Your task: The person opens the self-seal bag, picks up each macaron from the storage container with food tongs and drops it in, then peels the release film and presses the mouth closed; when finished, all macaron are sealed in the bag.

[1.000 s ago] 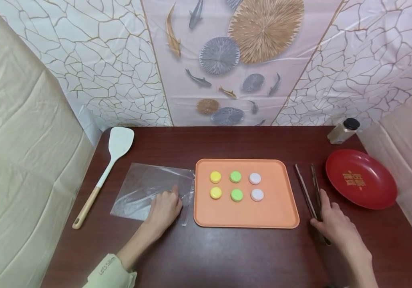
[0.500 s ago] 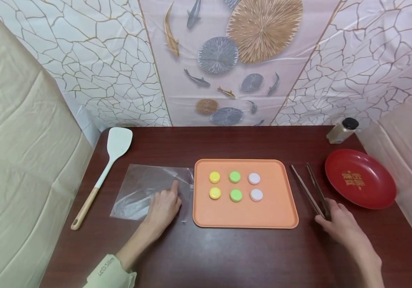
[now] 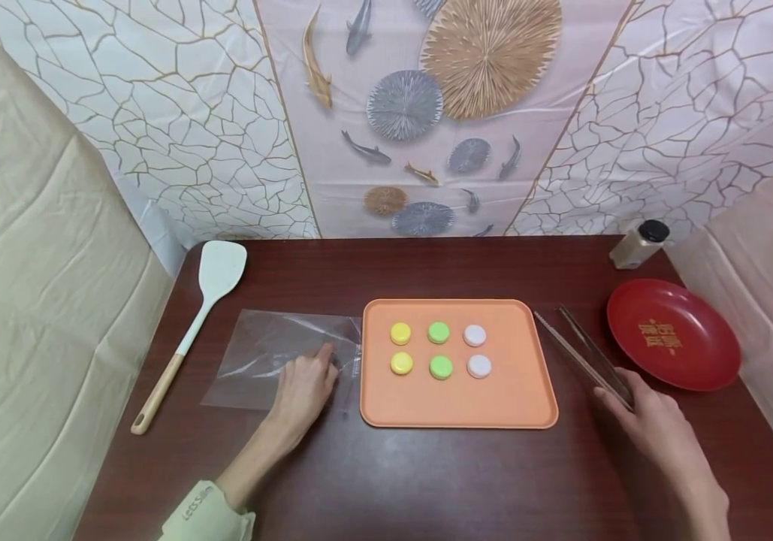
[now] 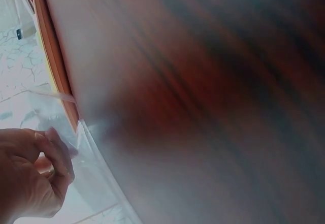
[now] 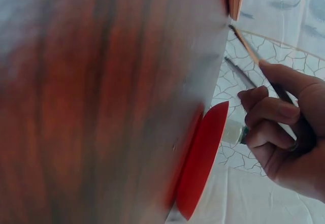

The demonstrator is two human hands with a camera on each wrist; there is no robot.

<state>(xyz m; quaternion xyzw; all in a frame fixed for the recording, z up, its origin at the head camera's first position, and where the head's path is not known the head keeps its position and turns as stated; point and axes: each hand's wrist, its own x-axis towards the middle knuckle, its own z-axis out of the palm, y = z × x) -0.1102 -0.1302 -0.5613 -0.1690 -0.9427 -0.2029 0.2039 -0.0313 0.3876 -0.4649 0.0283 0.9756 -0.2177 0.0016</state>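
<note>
My left hand [image 3: 305,387] lies over a clear plastic bag [image 3: 251,361], left of the tray. In the left wrist view its thumb and fingers are curled together at the clear film [image 4: 96,183]. My right hand [image 3: 653,417] grips metal tongs [image 3: 578,353] near their joined end, arms spread apart and tips pointing to the tray's right edge. The right wrist view shows fingers wrapped round the tongs [image 5: 246,46]. On the orange tray [image 3: 521,398] sit yellow macarons [image 3: 401,364], green macarons [image 3: 440,367] and pale lilac macarons [image 3: 478,366], in two rows.
At the far left lies a white spatula [image 3: 220,270] with a wooden handle. A red oval plate [image 3: 704,330] with gold characters is right of the tongs. Behind it stands a jar [image 3: 636,246] with a black lid. A patterned cloth [image 3: 224,135] hangs behind the table.
My right hand has picked up the tongs and swung their tips left, toward the tray. My left index finger, straight before, has curled in on the bag.
</note>
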